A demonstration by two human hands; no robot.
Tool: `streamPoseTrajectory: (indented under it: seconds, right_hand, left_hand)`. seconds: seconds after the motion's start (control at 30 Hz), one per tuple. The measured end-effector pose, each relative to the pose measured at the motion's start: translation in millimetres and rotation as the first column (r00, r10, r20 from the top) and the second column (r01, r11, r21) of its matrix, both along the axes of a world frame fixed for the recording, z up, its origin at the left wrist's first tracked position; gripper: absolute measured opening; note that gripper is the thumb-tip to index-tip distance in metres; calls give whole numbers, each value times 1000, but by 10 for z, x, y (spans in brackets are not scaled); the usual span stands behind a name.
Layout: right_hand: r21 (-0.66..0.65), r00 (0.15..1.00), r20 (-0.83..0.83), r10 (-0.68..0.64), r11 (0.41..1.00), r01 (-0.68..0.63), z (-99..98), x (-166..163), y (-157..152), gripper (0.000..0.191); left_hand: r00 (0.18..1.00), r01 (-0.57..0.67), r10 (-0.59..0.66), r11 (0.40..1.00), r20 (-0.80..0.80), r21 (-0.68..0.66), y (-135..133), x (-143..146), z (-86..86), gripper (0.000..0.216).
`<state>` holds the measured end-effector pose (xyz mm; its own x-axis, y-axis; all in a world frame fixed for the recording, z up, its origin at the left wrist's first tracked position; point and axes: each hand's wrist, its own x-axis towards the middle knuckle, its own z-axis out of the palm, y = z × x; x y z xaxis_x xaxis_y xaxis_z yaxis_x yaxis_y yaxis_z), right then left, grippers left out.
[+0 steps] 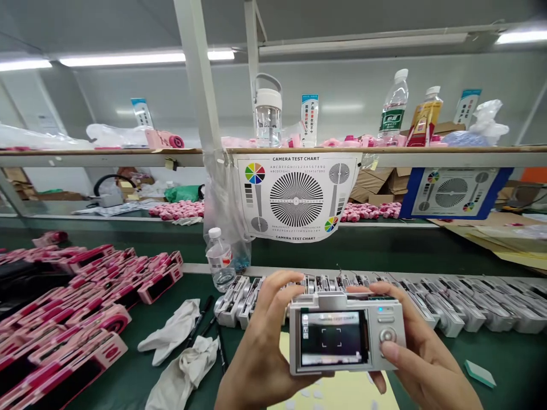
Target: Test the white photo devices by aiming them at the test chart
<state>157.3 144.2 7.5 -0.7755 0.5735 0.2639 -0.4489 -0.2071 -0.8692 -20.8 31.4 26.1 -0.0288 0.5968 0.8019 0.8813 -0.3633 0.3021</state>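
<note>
A silver digital camera [371, 367] is held up in both hands, its lit screen [331, 337] facing me and showing a focus frame. My left hand [267, 347] is closed around its left side, fingers over the top edge. At the other end my right hand [423, 353] grips the body, with the thumb on the round button pad [388, 336]. A small blue light glows above the pad. Behind it hangs a white camera test chart [296, 199]. The camera's lens side is turned away from me.
Silver camera bodies [453, 307] line the bench's back. Pink cameras [85, 296] crowd the left. White gloves [183, 370] and dark pens [200, 322] lie near my left hand. A water bottle [220, 262] stands behind. A blue-framed chart [455, 193] hangs at right.
</note>
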Motion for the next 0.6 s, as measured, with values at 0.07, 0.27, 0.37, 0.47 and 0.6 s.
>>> streamPoseTrajectory:
  seconds: [0.07,0.27,0.37,0.47,0.6]
  right_hand:
    - [1,999,19,-27,1000,27,22,3,-17,42]
    - [-42,998,40,-51,998,53,55,15,-39,44]
    - [-45,1000,-9,19,999,-19,31,-8,-20,41]
    - [-27,997,-45,68,997,-69,-4,-23,5,36]
    - [-24,996,-39,74,997,-75,-23,-15,28,36]
  left_hand:
    - [997,74,-74,997,21,-16,40,-3,-10,71]
    - [974,220,-218,975,69,-18,120,28,-51,68]
    - [973,221,-217,975,81,-36,110,35,-56,69]
    - [977,203,-201,979,66,-20,98,34,-43,66]
    - [978,206,-206,978,29,19,107,42,-36,65]
